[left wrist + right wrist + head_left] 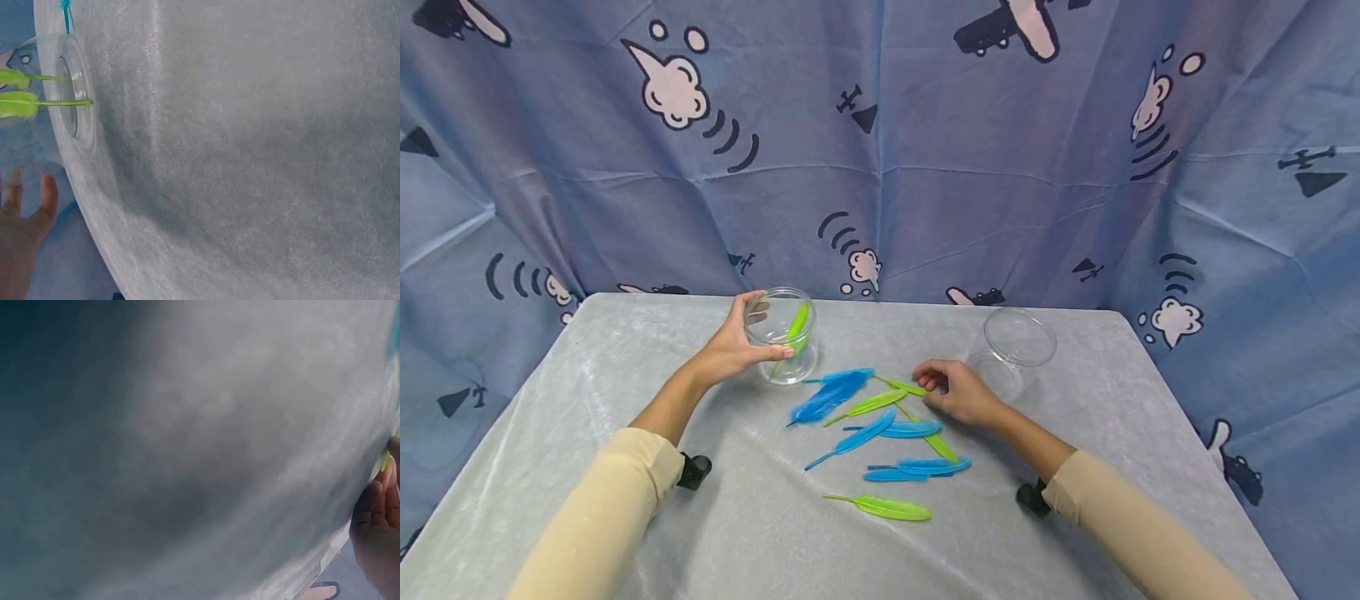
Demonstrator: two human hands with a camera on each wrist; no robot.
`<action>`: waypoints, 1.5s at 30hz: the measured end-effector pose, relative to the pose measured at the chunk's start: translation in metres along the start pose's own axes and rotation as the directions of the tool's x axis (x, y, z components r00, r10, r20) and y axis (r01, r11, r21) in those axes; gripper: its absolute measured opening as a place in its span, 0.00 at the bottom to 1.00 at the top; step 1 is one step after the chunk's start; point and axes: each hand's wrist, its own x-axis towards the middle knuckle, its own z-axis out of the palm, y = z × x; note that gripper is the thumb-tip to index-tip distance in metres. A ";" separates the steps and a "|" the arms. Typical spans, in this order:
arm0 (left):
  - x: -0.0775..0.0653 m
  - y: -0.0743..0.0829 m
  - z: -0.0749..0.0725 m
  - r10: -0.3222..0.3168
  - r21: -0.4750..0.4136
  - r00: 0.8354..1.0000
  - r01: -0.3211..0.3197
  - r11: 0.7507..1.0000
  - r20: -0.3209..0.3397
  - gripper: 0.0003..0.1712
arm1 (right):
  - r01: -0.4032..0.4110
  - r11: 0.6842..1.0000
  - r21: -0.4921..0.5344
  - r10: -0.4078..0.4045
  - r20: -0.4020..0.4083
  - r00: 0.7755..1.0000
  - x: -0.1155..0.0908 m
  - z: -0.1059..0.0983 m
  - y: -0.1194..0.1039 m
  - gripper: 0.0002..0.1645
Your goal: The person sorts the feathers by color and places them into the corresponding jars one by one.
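My left hand (730, 348) grips a clear cup (784, 367) at the table's back left, thumb on the near side and fingers on the far side. Inside the cup stands a green feather (797, 321); the left wrist view shows two green quills (65, 102) in it. To the right, my right hand (961, 393) pinches the end of a green feather (906, 387) low over the table. Between the hands lie several loose feathers, among them a fluffy blue feather (831, 396), a slim blue feather (865, 432) and a green feather (891, 507) nearest me.
A second clear cup (1054, 340) stands behind my right hand, near the back edge. Grey cloth covers the table (737, 517). A blue patterned curtain (880, 150) hangs right behind it.
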 end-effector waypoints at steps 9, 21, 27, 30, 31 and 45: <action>-0.002 0.001 0.000 0.013 0.000 1.000 -0.013 1.000 -0.001 0.62 | 0.025 1.000 -0.006 -0.025 -0.011 1.000 -0.001 0.000 0.000 0.15; 0.000 -0.001 0.000 0.012 -0.014 1.000 -0.012 1.000 0.006 0.63 | 0.046 0.996 -0.072 -0.048 -0.015 0.999 -0.002 0.000 -0.002 0.12; -0.001 0.001 0.000 0.021 -0.029 1.000 -0.020 0.999 0.009 0.63 | 0.053 0.996 -0.069 -0.054 -0.017 0.998 -0.003 0.000 -0.002 0.13; -0.001 0.002 0.000 0.017 -0.035 1.000 -0.016 0.999 0.012 0.63 | 0.060 0.996 -0.070 -0.062 -0.020 0.998 -0.003 0.001 -0.002 0.12; -0.001 0.002 0.000 0.015 -0.035 1.000 -0.015 0.999 0.013 0.63 | 0.063 0.995 -0.074 -0.064 -0.023 0.998 -0.003 0.001 -0.001 0.12; -0.003 0.003 0.001 0.015 -0.030 1.000 -0.015 0.999 0.010 0.63 | 0.031 0.999 -0.023 -0.032 -0.057 0.998 0.001 0.001 0.002 0.12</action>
